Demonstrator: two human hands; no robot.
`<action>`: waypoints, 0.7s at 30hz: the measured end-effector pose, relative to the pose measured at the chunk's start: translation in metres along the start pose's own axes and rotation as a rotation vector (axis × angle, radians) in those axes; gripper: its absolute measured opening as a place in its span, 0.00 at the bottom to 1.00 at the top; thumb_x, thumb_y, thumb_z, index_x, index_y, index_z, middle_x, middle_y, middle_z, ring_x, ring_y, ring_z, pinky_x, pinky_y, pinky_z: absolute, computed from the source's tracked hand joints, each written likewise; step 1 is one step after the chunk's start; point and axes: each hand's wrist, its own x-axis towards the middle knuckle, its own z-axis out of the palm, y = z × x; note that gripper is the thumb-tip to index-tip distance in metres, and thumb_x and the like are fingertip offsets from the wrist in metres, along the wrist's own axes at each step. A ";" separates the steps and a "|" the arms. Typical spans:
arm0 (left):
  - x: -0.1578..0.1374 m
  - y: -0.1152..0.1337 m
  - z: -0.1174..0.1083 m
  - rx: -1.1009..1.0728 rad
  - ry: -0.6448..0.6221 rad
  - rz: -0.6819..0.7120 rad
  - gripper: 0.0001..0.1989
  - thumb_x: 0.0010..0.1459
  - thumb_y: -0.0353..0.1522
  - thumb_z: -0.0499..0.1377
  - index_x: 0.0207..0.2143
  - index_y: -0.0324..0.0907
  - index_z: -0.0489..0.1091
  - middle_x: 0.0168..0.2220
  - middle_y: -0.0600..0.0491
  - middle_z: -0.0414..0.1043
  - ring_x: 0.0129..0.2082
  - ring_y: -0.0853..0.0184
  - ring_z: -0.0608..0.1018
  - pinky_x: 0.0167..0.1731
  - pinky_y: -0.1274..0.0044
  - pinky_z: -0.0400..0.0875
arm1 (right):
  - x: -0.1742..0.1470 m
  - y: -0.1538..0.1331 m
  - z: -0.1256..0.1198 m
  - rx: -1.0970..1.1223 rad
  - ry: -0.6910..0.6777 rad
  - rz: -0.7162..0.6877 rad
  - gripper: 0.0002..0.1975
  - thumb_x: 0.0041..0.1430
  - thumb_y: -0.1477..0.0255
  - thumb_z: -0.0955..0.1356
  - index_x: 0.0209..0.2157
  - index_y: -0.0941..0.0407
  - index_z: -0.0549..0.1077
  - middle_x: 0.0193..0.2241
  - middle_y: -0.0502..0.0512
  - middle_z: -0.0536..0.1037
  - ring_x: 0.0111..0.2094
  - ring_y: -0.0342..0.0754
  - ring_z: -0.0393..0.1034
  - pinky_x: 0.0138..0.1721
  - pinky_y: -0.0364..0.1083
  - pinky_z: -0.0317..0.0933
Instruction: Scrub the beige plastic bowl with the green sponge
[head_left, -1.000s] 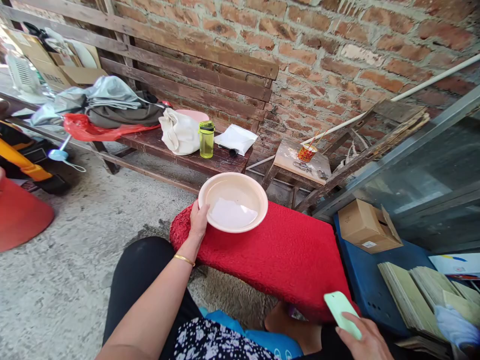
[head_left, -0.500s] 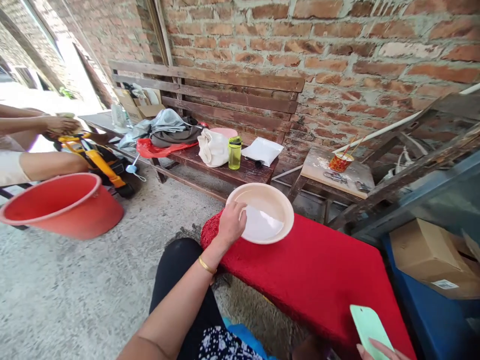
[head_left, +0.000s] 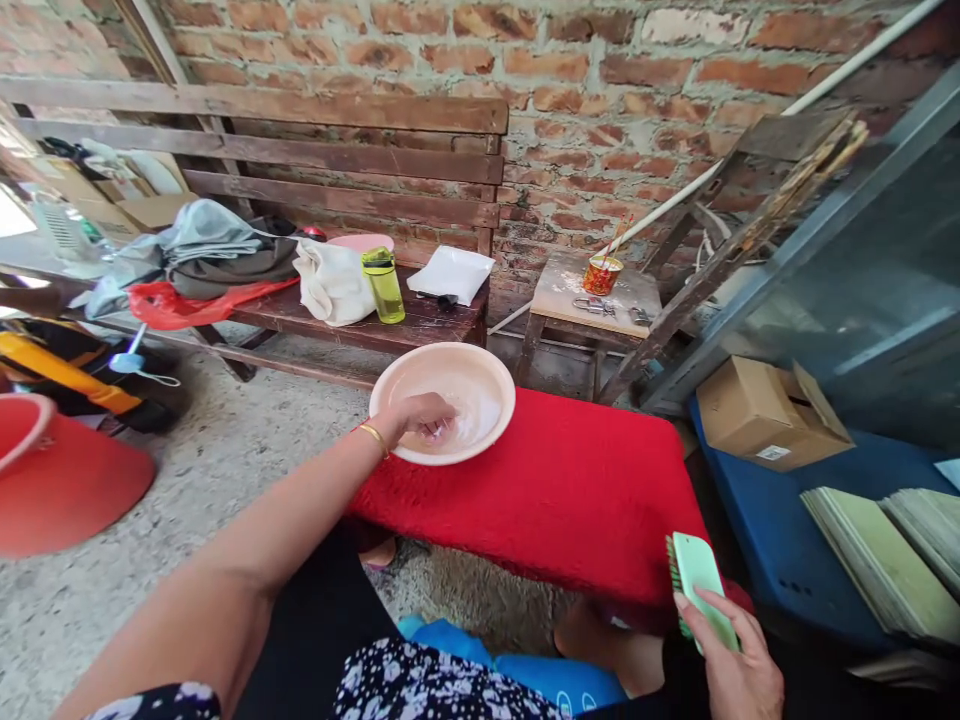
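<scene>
I think it's dipping time: left hand [head_left: 420,411] in the bowl [head_left: 508,404], bench's [head_left: 555,490] ten o'clock (can't tell its grip); right hand [head_left: 739,655] pinches the brush [head_left: 694,565], four o'clock. Next probably needs gentle lifting.

Red cloth [head_left: 555,480]: open path from left hand [head_left: 424,412] to brush [head_left: 703,580] in right hand [head_left: 739,650].
Basin [head_left: 442,366]: wall around left hand.
Box [head_left: 754,412]: obstacle beyond brush.

A wooden bench [head_left: 345,154] fronts a brick wall [head_left: 547,66].
</scene>
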 end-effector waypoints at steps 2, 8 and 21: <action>-0.005 0.026 0.002 0.017 -0.337 -0.270 0.12 0.44 0.35 0.69 0.18 0.42 0.70 0.15 0.51 0.69 0.15 0.64 0.71 0.16 0.74 0.65 | 0.002 0.007 0.000 0.038 0.008 0.035 0.33 0.37 0.43 0.73 0.38 0.55 0.78 0.45 0.58 0.77 0.46 0.63 0.70 0.50 0.58 0.63; -0.059 0.102 0.087 -0.068 -0.897 -0.450 0.15 0.59 0.39 0.60 0.25 0.37 0.72 0.19 0.51 0.72 0.17 0.70 0.74 0.17 0.80 0.67 | 0.007 0.024 0.001 0.131 0.040 0.073 0.34 0.39 0.45 0.75 0.41 0.55 0.78 0.43 0.56 0.78 0.45 0.59 0.70 0.49 0.55 0.61; -0.179 0.065 0.301 0.620 -1.169 0.117 0.14 0.60 0.31 0.52 0.22 0.40 0.69 0.25 0.47 0.76 0.30 0.62 0.80 0.37 0.70 0.76 | -0.001 0.020 -0.007 0.208 0.045 0.087 0.32 0.36 0.45 0.75 0.38 0.55 0.78 0.41 0.56 0.77 0.42 0.57 0.71 0.48 0.54 0.63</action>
